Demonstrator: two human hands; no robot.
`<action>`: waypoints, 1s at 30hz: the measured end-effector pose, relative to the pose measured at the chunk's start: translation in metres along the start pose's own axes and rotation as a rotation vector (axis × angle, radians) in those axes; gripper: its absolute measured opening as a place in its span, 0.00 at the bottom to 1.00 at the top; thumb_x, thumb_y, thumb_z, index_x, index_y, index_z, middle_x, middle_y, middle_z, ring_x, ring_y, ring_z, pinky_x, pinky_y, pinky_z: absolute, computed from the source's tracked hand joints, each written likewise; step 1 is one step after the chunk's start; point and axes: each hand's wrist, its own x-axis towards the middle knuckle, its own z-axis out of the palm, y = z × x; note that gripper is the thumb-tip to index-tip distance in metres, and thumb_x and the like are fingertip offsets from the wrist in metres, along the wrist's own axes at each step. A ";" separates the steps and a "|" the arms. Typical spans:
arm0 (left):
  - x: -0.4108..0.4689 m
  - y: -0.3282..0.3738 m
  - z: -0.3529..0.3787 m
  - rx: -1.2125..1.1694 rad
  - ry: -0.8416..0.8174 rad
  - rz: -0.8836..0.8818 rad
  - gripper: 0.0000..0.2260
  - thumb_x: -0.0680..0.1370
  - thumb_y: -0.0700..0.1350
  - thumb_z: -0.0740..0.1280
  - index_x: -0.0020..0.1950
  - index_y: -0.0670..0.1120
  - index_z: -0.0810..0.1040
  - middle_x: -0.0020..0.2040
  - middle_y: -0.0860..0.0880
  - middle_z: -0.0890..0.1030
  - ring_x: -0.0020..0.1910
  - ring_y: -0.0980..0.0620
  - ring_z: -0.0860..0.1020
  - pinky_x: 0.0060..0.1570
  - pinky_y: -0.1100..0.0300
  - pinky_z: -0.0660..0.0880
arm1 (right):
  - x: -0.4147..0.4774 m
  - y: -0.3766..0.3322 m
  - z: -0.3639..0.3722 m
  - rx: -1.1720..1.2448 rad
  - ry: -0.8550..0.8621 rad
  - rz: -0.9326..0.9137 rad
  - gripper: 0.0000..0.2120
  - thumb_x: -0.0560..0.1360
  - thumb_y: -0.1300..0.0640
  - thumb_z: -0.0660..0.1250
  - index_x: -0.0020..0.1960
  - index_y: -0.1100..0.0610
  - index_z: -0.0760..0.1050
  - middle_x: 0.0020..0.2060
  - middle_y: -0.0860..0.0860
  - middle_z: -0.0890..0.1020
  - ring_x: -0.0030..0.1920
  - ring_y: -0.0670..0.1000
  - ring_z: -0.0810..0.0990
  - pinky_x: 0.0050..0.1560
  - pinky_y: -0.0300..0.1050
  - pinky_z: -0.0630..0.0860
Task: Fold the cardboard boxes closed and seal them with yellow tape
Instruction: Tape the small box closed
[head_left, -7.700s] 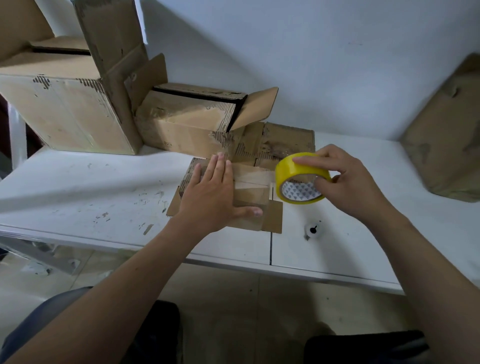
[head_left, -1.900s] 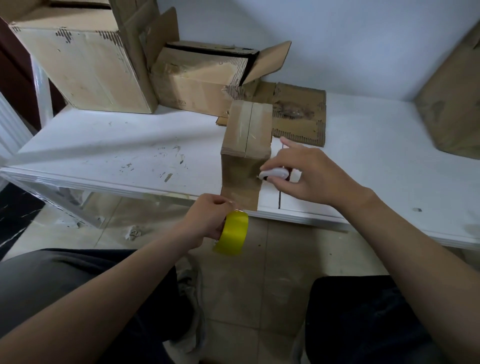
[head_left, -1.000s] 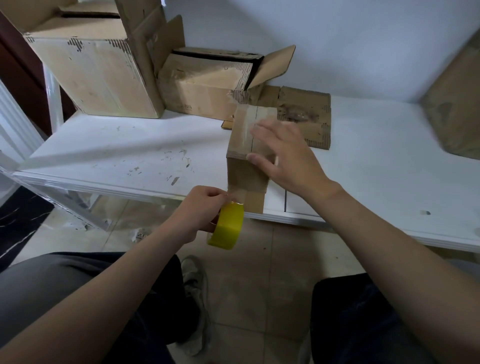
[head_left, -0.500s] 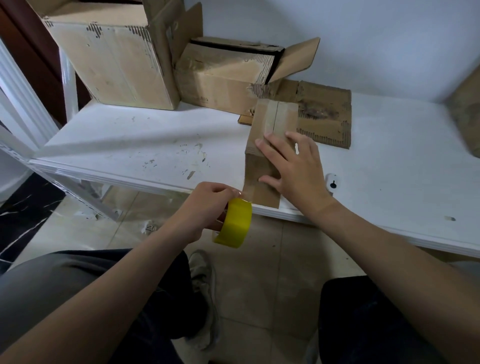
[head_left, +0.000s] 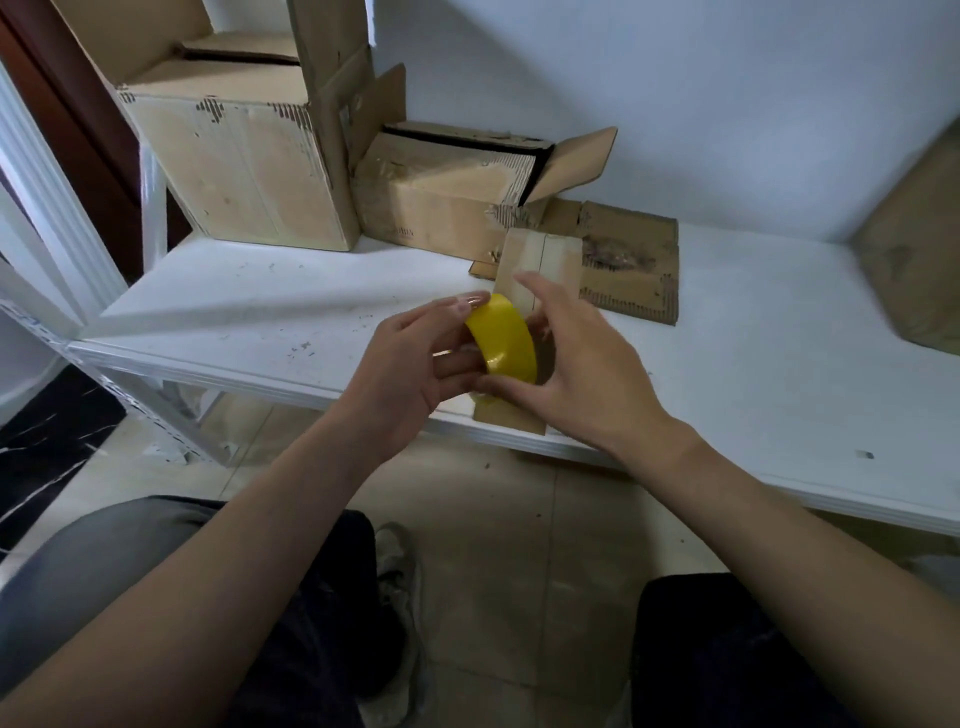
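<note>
Head view: left grip pinches tape roll near shelf edge; right grip splayed alongside.

— Tape roll?
— Yellow plastic, smooth, glossy.
— Small box?
— Brown corrugated cardboard, matt.
— Large box?
— Paler cardboard, matt, its torn edges baring rough fluting.
— Flat sheet?
— Dark, stained cardboard, rough ragged edge.
— Counter?
— White painted board, smooth but scuffed and speckled.
— Floor?
— Beige tile, faint sheen.
— And on me?
— My trousers, dark matt cloth.
</note>
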 end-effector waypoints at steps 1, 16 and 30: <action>0.000 0.002 0.005 -0.015 -0.022 0.005 0.12 0.82 0.45 0.64 0.60 0.44 0.84 0.57 0.36 0.84 0.53 0.38 0.84 0.49 0.49 0.83 | -0.003 -0.003 0.000 0.046 0.002 0.012 0.42 0.67 0.30 0.71 0.74 0.40 0.56 0.54 0.44 0.77 0.51 0.48 0.77 0.46 0.46 0.77; 0.022 0.005 0.043 0.502 0.181 0.188 0.03 0.75 0.50 0.76 0.44 0.52 0.84 0.38 0.58 0.83 0.36 0.67 0.78 0.35 0.70 0.72 | -0.008 0.017 -0.046 0.105 0.005 -0.108 0.24 0.72 0.50 0.75 0.64 0.44 0.70 0.57 0.40 0.74 0.53 0.43 0.73 0.47 0.37 0.73; 0.005 0.002 0.045 0.460 0.211 0.179 0.04 0.77 0.53 0.74 0.44 0.54 0.86 0.41 0.55 0.87 0.37 0.64 0.81 0.41 0.59 0.75 | -0.018 0.038 -0.089 0.217 0.016 -0.335 0.17 0.72 0.48 0.78 0.59 0.47 0.79 0.53 0.49 0.78 0.55 0.50 0.77 0.47 0.37 0.73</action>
